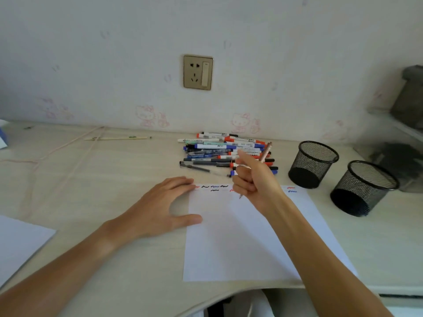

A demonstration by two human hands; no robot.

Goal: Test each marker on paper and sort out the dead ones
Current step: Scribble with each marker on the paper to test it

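A white sheet of paper (240, 236) lies on the desk with short red, black and blue scribbles along its top edge. My left hand (160, 207) rests flat with fingers spread, pressing the paper's upper left corner. My right hand (254, 179) is closed around a slim pinkish-tan pen (265, 152), whose tip pokes out below the fist just above the paper. Behind the sheet lies a pile of markers and pens (224, 152) with red, blue and black caps.
Two black mesh pen cups (312, 164) (364, 188) stand at the right of the paper. A pencil-like stick (116, 138) and a pink cord (68, 145) lie at the back left. Another white sheet (20, 241) sits at the left edge. The desk's front edge curves inward below.
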